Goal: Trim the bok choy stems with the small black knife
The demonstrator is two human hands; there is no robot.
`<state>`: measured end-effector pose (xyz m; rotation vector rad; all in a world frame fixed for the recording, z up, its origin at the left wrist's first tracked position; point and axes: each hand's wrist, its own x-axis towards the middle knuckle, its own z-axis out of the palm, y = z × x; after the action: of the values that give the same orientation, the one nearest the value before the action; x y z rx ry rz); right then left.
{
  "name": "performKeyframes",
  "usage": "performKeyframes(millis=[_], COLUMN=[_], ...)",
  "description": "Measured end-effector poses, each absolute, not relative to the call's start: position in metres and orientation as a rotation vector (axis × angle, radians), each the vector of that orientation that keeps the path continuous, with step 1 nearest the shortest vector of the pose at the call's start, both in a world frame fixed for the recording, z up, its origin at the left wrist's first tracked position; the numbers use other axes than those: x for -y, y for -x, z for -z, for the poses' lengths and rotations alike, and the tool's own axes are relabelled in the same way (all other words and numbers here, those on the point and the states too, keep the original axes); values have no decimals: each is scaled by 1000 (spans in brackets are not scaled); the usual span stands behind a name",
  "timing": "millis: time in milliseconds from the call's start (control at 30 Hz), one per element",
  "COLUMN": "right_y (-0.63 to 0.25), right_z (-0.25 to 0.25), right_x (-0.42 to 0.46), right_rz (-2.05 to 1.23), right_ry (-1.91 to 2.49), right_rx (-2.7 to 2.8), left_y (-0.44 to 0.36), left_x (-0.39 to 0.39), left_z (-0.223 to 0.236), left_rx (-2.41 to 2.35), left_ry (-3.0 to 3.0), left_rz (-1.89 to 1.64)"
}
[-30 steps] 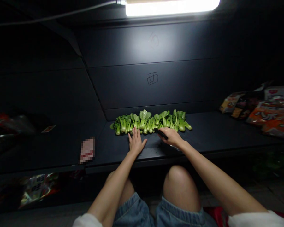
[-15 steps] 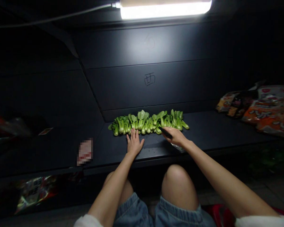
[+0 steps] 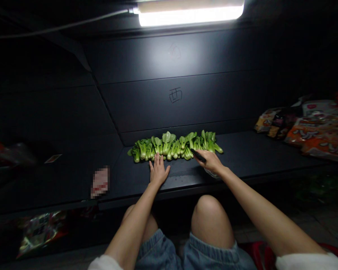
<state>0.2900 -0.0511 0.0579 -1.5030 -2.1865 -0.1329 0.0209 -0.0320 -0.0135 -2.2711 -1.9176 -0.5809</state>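
A row of green bok choy (image 3: pixel 168 142) lies along the back of the dark shelf (image 3: pixel 183 176), leaves toward the rear panel and pale stem ends toward me. My left hand (image 3: pixel 159 171) is open with its fingers spread, palm down, and its fingertips reach the stem ends left of the row's middle. At the right part of the row, my right hand (image 3: pixel 210 161) is closed around a slim black object (image 3: pixel 198 155) whose kind I cannot make out. Under that hand a bit of clear plastic (image 3: pixel 212 173) shows; most of it is hidden.
Packaged snack bags (image 3: pixel 321 133) are piled on the shelf at the right. A blurred-out card (image 3: pixel 100 182) and a smaller card (image 3: pixel 53 158) lie to the left. Shiny packets (image 3: pixel 42 228) sit below the shelf. A lit tube lamp (image 3: pixel 191 15) hangs overhead.
The whole view has shifted slightly. Both hands keep nearly the same places by the bok choy, and the black object is still in my right hand.
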Motion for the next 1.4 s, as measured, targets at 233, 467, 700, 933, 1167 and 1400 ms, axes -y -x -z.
performKeyframes(millis=[233, 467, 700, 933, 1167, 1400], right_y=[-295, -310, -314, -310, -318, -323], right_z=[-62, -66, -69, -69, -70, -69], right_x=[56, 62, 64, 65, 66, 65], right_rz=[104, 102, 70, 112, 61, 59], right_ry=[1515, 1587, 1595, 1658, 1663, 1691], right_rx=[2141, 2041, 2029, 2037, 1965, 1921], left_y=[-21, -19, -20, -20, -20, -20], left_x=[31, 29, 30, 30, 30, 29], left_z=[16, 19, 16, 15, 18, 18], left_rx=[1901, 1883, 1908, 1906, 1888, 1882], left_ry=[2247, 2250, 2259, 2256, 2251, 2243], left_rz=[597, 616, 609, 613, 612, 616])
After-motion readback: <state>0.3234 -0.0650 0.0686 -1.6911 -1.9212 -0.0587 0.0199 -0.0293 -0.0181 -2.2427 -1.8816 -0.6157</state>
